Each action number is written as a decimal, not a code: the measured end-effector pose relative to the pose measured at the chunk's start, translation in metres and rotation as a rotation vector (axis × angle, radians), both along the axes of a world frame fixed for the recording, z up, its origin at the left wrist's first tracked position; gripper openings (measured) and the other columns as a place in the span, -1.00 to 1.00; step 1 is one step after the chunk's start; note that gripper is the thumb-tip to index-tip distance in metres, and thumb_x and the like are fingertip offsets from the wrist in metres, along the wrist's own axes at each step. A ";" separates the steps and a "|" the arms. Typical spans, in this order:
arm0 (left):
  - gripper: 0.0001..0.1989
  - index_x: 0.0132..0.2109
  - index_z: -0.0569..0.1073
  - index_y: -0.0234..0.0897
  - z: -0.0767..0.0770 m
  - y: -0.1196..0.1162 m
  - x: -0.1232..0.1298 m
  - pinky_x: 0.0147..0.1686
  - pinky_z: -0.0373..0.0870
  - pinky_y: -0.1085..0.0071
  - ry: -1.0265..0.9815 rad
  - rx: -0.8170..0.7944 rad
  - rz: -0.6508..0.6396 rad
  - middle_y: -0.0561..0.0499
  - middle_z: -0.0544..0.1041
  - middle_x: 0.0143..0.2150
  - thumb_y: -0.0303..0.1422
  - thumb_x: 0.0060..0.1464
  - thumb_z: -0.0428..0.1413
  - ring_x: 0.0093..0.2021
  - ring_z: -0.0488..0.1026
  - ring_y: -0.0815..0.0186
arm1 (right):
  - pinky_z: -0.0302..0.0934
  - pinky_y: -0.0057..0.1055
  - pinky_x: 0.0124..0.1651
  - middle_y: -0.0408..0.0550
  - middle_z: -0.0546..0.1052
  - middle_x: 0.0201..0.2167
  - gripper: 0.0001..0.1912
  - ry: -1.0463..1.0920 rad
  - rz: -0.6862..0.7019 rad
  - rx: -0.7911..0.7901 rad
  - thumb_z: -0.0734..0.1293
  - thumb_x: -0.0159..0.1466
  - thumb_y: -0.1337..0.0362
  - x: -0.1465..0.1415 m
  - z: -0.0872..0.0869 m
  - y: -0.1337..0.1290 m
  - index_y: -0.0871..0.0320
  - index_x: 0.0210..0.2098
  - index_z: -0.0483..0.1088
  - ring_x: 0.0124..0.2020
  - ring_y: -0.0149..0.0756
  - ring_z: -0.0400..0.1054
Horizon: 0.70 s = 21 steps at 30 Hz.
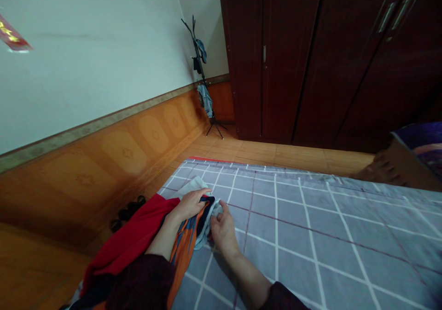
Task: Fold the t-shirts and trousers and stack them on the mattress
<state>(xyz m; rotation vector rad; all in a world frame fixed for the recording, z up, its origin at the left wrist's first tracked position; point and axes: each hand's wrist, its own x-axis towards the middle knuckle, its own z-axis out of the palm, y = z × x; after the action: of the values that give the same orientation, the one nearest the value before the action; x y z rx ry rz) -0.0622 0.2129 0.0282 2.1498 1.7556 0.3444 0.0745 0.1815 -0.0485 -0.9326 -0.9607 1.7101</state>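
Note:
A bundle of clothes lies near the left edge of the bed: a red garment (136, 229), an orange garment (188, 248) with blue-grey and navy parts, and a light grey cloth (203, 238). My left hand (190, 205) lies across the top of the bundle, thumb and fingers closed on the dark-edged clothes; some fingertips are hidden. Just to its right, my right hand (223, 229) pinches the edge of the light grey cloth, with the index finger raised along it. Both hands are close together, low over the bedspread.
A grey checked bedspread (293, 245) covers the bed. Beyond it stand a dark red wardrobe (276, 71) and a black coat stand (203, 73) with clothing on it. Dark shoes (127, 211) sit on the floor at left. A cardboard box (410, 158) stands at right.

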 end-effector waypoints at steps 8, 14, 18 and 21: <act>-0.43 0.14 0.38 -0.17 0.003 0.001 0.000 0.15 0.19 0.32 -0.002 -0.075 -0.120 0.01 0.44 0.14 -0.58 -0.05 -0.04 0.14 0.34 0.23 | 0.08 -0.44 -0.54 -0.20 0.36 -0.65 -0.72 -0.223 -0.020 0.189 0.20 0.00 0.31 0.003 0.012 -0.006 0.11 -0.29 0.42 -0.63 -0.36 0.22; -0.72 -0.17 0.48 -0.24 0.001 0.002 0.000 -0.12 0.33 0.41 -0.041 -0.034 -0.047 0.00 0.56 -0.20 -0.52 -0.03 -0.02 -0.14 0.45 0.23 | 0.09 -0.44 -0.45 -0.14 0.41 -0.59 -0.72 -0.347 -0.053 0.298 0.18 -0.02 0.35 0.008 0.025 -0.011 0.16 -0.35 0.45 -0.54 -0.33 0.25; -0.79 -0.20 0.45 -0.26 0.007 0.001 -0.003 -0.17 0.33 0.45 -0.108 0.001 -0.025 0.01 0.53 -0.24 -0.48 0.03 -0.03 -0.17 0.45 0.27 | 0.17 -0.40 -0.38 -0.09 0.44 -0.48 -0.72 -0.430 -0.148 0.302 0.22 0.03 0.28 0.014 0.031 -0.010 0.20 -0.27 0.42 -0.49 -0.31 0.28; -0.83 -0.21 0.43 -0.28 0.013 0.000 -0.005 -0.15 0.34 0.44 -0.203 0.007 -0.026 0.02 0.52 -0.24 -0.44 0.05 0.00 -0.18 0.44 0.29 | 0.24 -0.31 -0.17 0.02 0.48 -0.23 -0.60 -0.467 -0.304 0.351 0.27 0.07 0.19 0.017 0.030 -0.006 0.20 -0.12 0.38 -0.26 -0.21 0.36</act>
<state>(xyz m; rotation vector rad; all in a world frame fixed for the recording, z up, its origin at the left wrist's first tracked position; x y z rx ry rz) -0.0671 0.2133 0.0407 2.0604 1.6146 0.5420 0.0918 0.1756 -0.0181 -1.1918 -1.2951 1.0430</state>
